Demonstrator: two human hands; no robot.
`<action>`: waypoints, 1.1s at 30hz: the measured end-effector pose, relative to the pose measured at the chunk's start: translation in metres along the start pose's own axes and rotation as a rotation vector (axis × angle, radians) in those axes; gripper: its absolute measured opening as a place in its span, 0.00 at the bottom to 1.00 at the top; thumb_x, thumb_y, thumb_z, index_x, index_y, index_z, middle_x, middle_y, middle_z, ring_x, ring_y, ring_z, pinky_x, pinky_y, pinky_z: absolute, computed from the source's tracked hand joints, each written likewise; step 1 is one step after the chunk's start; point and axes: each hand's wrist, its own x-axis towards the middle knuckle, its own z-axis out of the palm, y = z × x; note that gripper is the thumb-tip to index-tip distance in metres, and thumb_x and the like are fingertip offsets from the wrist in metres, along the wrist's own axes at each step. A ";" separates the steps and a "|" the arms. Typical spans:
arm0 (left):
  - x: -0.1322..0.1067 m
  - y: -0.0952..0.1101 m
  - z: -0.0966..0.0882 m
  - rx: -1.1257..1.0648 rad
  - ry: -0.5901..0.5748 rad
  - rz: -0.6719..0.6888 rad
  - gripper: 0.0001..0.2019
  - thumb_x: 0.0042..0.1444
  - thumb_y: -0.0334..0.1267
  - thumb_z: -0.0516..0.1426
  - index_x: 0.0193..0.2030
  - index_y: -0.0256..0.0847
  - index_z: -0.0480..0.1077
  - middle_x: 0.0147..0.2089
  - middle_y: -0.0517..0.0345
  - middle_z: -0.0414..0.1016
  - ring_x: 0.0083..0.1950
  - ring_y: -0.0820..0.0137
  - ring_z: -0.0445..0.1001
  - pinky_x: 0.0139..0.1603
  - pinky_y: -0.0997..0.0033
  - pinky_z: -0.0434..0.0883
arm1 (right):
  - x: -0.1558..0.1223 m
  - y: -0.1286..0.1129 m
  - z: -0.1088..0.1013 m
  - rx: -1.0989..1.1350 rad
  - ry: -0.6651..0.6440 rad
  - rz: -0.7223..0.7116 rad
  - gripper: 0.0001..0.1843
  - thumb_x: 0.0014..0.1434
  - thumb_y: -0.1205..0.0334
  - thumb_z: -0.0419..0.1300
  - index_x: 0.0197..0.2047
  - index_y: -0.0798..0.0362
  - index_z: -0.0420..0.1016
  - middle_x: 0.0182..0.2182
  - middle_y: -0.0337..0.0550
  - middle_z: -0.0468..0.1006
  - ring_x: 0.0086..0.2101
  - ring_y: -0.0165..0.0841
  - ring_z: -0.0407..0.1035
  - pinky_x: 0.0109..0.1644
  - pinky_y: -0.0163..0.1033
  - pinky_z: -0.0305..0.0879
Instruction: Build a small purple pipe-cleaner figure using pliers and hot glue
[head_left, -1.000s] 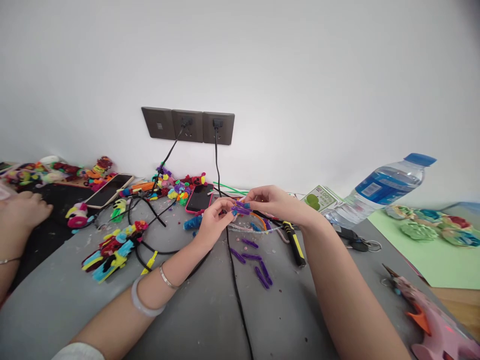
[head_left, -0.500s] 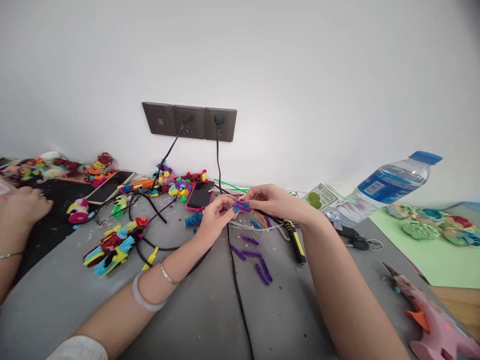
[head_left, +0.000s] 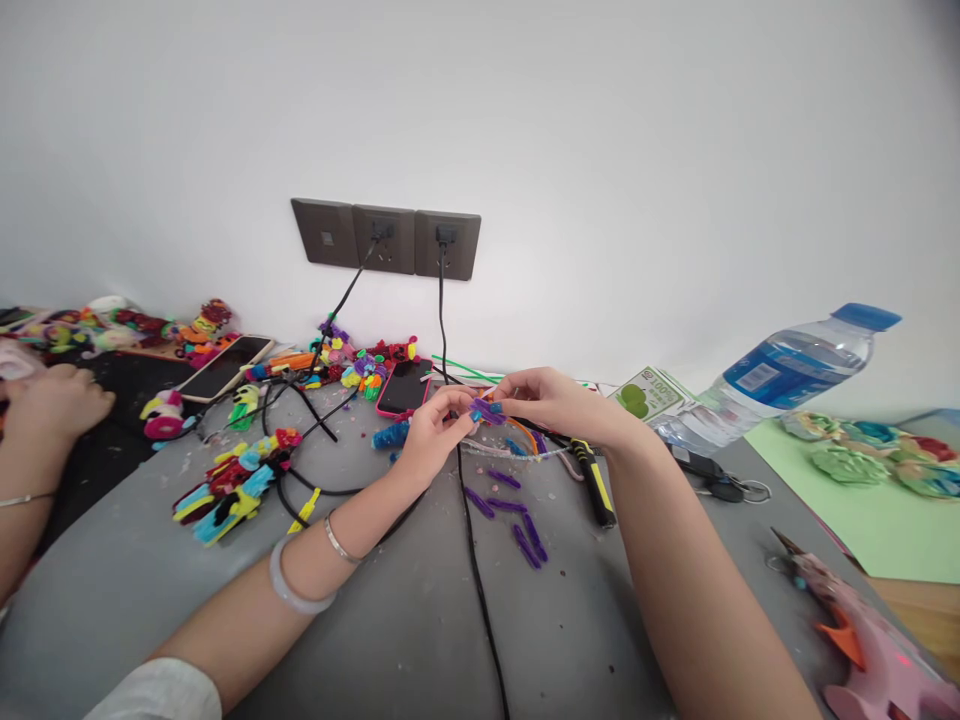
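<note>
Between my fingertips is a small purple pipe cleaner piece (head_left: 491, 411), pinched from both sides. My left hand (head_left: 435, 430) grips its left end, and my right hand (head_left: 541, 396) has the other end between thumb and fingers. Just below my hands lie several purple pipe cleaner pieces (head_left: 508, 506) on the grey table (head_left: 420, 620). A thin silvery strand and an orange strand (head_left: 525, 428) curve on the table behind and under my right hand. To the left of my left hand is a blue fuzzy roll (head_left: 390, 436). My fingers partly hide the held piece.
A black cable (head_left: 472, 570) crosses the table below my hands. Right of them are a black-yellow tool handle (head_left: 598, 487), a tilted water bottle (head_left: 780, 375) and a pink glue gun (head_left: 877, 640). Left are pipe cleaner figures (head_left: 232, 485), phones (head_left: 229, 368) and another person's hand (head_left: 60, 400).
The whole view has shifted slightly, so things appear a little further right. Both my hands still pinch the purple piece, which sits at a slightly different tilt.
</note>
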 end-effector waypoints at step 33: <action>0.000 0.005 0.000 0.018 0.038 0.002 0.15 0.48 0.49 0.67 0.29 0.38 0.75 0.47 0.49 0.71 0.48 0.65 0.72 0.42 0.70 0.71 | 0.000 -0.001 0.005 -0.101 0.027 -0.074 0.14 0.59 0.51 0.58 0.33 0.54 0.74 0.21 0.33 0.63 0.23 0.26 0.52 0.27 0.35 0.48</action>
